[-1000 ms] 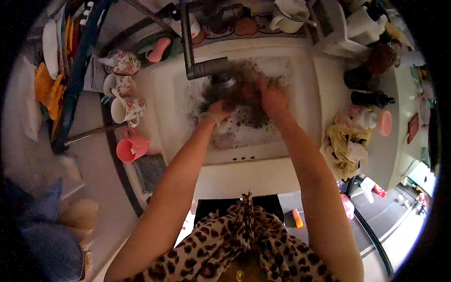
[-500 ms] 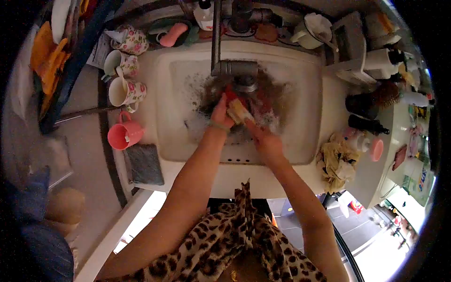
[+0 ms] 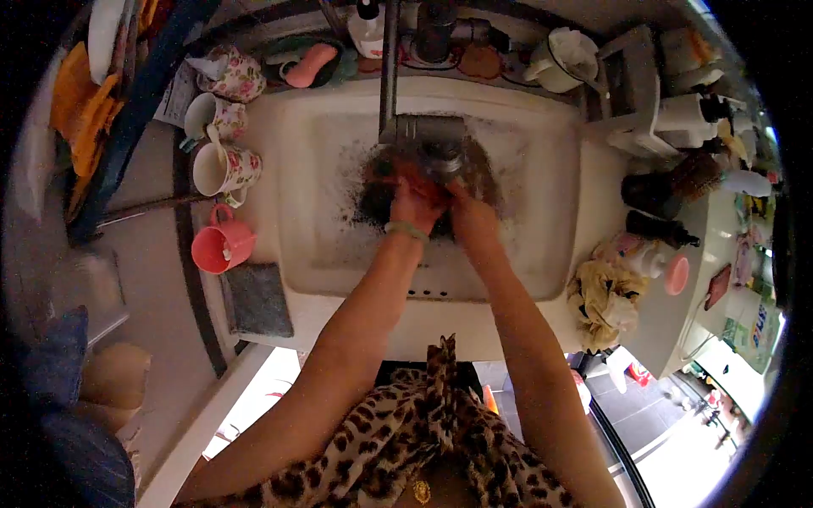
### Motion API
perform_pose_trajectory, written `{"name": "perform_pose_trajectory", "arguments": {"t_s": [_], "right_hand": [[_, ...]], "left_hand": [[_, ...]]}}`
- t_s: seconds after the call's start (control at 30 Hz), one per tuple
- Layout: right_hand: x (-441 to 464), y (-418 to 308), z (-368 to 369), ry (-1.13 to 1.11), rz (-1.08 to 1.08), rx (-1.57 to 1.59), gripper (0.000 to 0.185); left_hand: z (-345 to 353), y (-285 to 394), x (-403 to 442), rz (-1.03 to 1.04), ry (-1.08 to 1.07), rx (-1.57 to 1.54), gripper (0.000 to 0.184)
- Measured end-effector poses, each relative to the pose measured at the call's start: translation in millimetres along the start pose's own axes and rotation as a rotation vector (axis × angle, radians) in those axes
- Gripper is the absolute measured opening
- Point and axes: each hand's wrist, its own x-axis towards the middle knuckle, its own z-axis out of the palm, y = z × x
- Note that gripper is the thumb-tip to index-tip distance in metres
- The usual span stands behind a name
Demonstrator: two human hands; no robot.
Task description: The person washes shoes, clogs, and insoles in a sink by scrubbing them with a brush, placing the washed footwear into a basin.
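Both of my hands are in the white sink (image 3: 546, 203), beneath the black tap (image 3: 432, 131). My left hand (image 3: 415, 207), with a pale bangle at its wrist, is closed on a wet red item (image 3: 428, 182), perhaps cloth, whose shape is blurred. Just to its right, my right hand (image 3: 474, 218) has its fingers curled in under the tap head. Those fingertips are partly hidden, and what they hold cannot be made out. Dark, murky water or dirt spreads over the basin floor around both hands.
On the left rim stand floral mugs (image 3: 229, 169), a pink mug (image 3: 222, 241) and a grey cloth (image 3: 258, 298). A soap dish with pink soap (image 3: 311, 65) and a white enamel mug (image 3: 563, 63) line the back. A crumpled yellowish cloth (image 3: 605, 300) lies right, near bottles.
The brush with pale bristles, seen earlier in my right hand, no longer shows. My right hand has moved up toward the tap, and my left hand has shifted slightly right.
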Motion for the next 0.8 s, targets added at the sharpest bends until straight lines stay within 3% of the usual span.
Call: {"name": "perform_pose_trajectory", "arguments": {"t_s": [0.1,0.17,0.27,0.33,0.4,0.5,0.6,0.63,0.7,0.77,0.8], "right_hand": [[-28,-19,0,-0.100,0.067,0.042,0.041],[-57,-37,-25,-0.212,0.035,0.017,0.040],[-15,-2,-19,-0.148,0.055,-0.101,0.043],[-11,-14,-15,-0.193,0.122,-0.004,0.046],[-39,-40,-13,-0.152,-0.061,-0.045,0.045],[-47,-44,-21,-0.216,0.024,0.028,0.044],[-6,-42,-22,-0.306,0.179,-0.045,0.043],[-9,-41,-19,-0.304,0.266,0.097,0.042],[-16,-42,-16,-0.294,0.372,0.268,0.041],[-36,-50,-27,-0.299,0.352,0.219,0.039],[-48,-53,-33,-0.308,0.308,0.141,0.038]], "left_hand": [[-19,12,14,0.029,-0.116,-0.029,0.049],[-20,13,14,0.156,0.055,0.064,0.048],[-13,8,-8,0.110,0.095,0.092,0.055],[-4,13,-10,0.125,0.080,0.101,0.055],[2,21,-15,0.185,0.050,0.132,0.050],[-18,10,-15,0.111,0.015,0.126,0.045],[-32,-17,-3,-0.050,-0.038,-0.092,0.039],[-29,-22,-8,0.029,0.007,0.020,0.037],[-47,-12,17,-0.016,-0.502,-0.117,0.037],[-45,-4,17,-0.054,-0.436,-0.117,0.037],[-16,4,-2,-0.068,-0.119,-0.042,0.037]]}}
